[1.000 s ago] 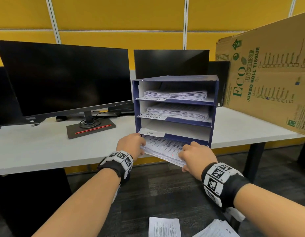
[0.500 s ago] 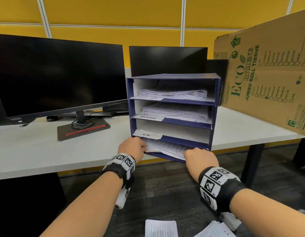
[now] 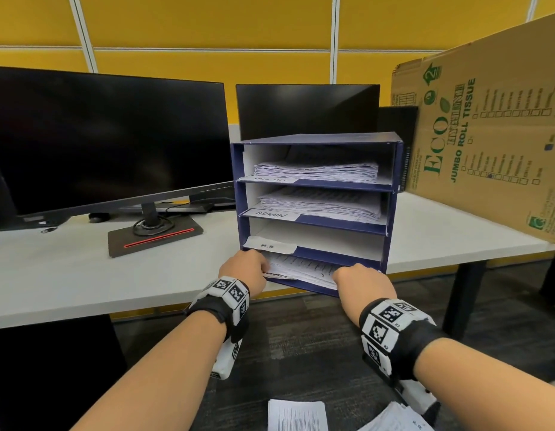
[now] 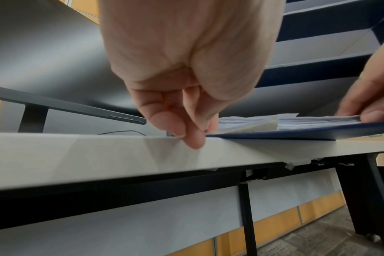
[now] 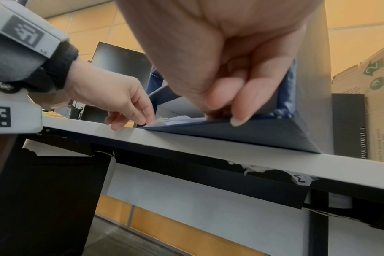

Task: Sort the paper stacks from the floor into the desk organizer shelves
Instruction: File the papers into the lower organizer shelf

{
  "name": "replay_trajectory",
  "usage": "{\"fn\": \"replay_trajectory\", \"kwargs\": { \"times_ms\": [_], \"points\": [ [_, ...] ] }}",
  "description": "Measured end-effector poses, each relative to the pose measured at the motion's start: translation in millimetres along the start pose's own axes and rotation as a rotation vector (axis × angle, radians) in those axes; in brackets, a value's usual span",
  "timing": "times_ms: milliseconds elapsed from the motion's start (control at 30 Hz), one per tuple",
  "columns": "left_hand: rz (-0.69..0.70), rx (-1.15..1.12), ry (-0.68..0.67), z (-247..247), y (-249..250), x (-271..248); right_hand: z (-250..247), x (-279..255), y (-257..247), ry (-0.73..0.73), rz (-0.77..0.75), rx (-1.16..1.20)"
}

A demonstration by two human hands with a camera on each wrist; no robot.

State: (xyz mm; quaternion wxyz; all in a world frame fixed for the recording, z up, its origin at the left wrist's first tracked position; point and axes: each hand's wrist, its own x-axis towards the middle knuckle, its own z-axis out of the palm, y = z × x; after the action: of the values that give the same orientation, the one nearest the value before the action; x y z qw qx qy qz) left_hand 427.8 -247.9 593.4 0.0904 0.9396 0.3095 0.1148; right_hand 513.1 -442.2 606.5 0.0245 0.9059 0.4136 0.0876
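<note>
A blue desk organizer (image 3: 391, 213) stands on the white table (image 3: 52, 275) near its front edge. Its top two shelves each hold a paper stack (image 3: 316, 171); the third, labelled "H.R", shows only its white floor. A printed paper stack (image 3: 301, 269) lies mostly inside the bottom shelf. My left hand (image 3: 245, 269) holds its left front corner with curled fingers (image 4: 186, 133). My right hand (image 3: 360, 281) pinches its right front edge, as the left wrist view shows (image 4: 366, 110). In the right wrist view my right fingers (image 5: 237, 110) curl at the organizer's bottom lip.
More paper stacks (image 3: 296, 415) lie on the dark carpet below my arms, another (image 3: 394, 421) to the right. Two black monitors (image 3: 99, 144) stand left of and behind the organizer. A large cardboard box (image 3: 487, 135) leans in close on the right.
The paper stack has slid deeper into the bottom shelf, with much less of it sticking out. Both hands have moved forward with it to the shelf's front edge.
</note>
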Motion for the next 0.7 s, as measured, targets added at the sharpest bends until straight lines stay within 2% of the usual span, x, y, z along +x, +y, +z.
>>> {"fn": "replay_trajectory", "kwargs": {
  "times_ms": [467, 700],
  "points": [
    [-0.03, -0.117, -0.157, 3.5, -3.1, 2.8, 6.4, 1.5, -5.2, -0.011, 0.043, -0.012],
    [-0.117, -0.267, -0.071, 6.7, -6.5, 0.0, 8.5, 1.9, -3.1, -0.017, 0.051, 0.043]
  ]
}}
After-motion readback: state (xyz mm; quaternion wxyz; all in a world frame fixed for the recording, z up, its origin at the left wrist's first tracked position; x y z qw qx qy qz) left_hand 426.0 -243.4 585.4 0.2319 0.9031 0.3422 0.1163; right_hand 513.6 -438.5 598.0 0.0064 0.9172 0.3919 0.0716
